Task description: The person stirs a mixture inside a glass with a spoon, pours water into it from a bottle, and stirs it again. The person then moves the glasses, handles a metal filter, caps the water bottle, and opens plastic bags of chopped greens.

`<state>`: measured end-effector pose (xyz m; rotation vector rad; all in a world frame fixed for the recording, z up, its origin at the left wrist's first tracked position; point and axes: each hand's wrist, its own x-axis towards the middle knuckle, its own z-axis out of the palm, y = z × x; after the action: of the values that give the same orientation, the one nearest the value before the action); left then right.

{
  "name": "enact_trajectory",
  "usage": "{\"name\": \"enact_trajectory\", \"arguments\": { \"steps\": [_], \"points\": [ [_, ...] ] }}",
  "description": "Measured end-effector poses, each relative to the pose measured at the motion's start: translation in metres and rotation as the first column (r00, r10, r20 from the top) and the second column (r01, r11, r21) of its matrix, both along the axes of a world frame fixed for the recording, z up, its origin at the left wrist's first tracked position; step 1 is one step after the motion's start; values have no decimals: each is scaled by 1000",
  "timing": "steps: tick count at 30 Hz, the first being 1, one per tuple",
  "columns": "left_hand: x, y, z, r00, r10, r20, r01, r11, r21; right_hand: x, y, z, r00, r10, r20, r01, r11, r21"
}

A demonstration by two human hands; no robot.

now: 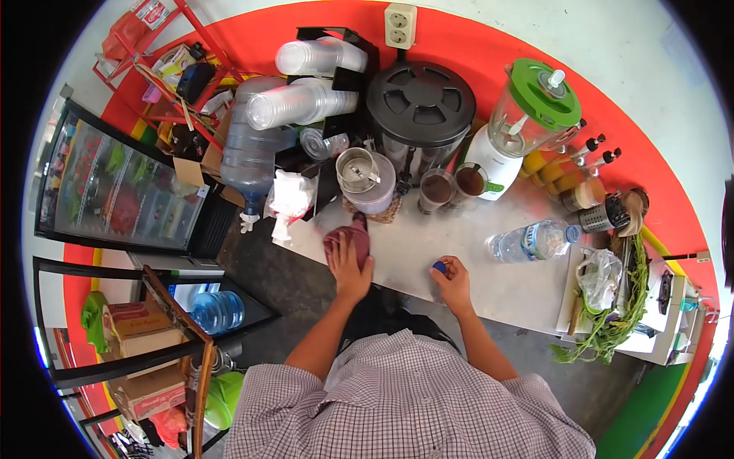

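Observation:
My left hand [352, 271] is pressed onto a bunched maroon cloth [334, 239] at the counter's front left edge, its fingers curved over the fabric. In my right hand [454, 283], a small dark blue bottle cap [439, 267] is pinched between thumb and fingers, just above the metal counter [413, 243]. To the right of that hand is a clear plastic water bottle [527, 242] with a label and blue at its mouth end. Beyond the cloth, a metal strainer cup [357, 170] rests on a pale round container [376, 200].
Two glasses of brown drink [437, 188] stand beside a green-lidded blender [497, 157]. Behind them is a black-lidded dispenser [420, 103]. Stacked plastic cups [302, 105] and a large water jug [248, 153] are at the left. Leafy stems [623, 306] hang over the right edge.

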<state>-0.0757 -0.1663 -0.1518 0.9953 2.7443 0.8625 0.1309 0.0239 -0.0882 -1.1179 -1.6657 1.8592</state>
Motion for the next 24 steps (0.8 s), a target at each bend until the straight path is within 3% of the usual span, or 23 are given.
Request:
{"name": "enact_trajectory", "arguments": {
  "steps": [2, 4, 7, 12, 14, 16, 18, 19, 22, 24],
  "points": [
    [37, 14, 10, 998, -55, 36, 55, 998, -7, 19, 2, 2, 999, -23, 28, 24, 1000, -15],
    [69, 33, 21, 925, -350, 147, 357, 934, -25, 40, 6, 1, 996, -51, 78, 49, 999, 22],
    [91, 82, 16, 866, -479, 145, 477, 877, 49, 73, 7, 2, 986, -134, 96, 129, 990, 51],
    [93, 154, 7, 860, -505, 72, 503, 863, 41, 122, -13, 13, 933, -338, 127, 332, 941, 68],
    [94, 163, 5, 845, -532, 50, 531, 847, 29, 136, -29, 15, 883, -417, 217, 421, 907, 28],
    [89, 161, 13, 785, -617, 44, 617, 787, 14, 140, -46, 14, 866, -439, 239, 448, 894, 15],
    [86, 146, 17, 570, -821, -25, 821, 568, 51, 140, -65, 10, 849, -457, 266, 476, 879, -8],
    [87, 134, 20, 520, -853, -37, 853, 517, 65, 137, -69, 5, 874, -419, 247, 429, 903, 12],
    [77, 91, 26, 415, -910, 13, 909, 416, 21, 121, -70, -1, 896, -354, 267, 351, 934, 60],
    [60, 67, 29, 417, -909, 13, 909, 417, -1, 104, -71, -2, 899, -348, 264, 331, 937, 106]
  ]
}}
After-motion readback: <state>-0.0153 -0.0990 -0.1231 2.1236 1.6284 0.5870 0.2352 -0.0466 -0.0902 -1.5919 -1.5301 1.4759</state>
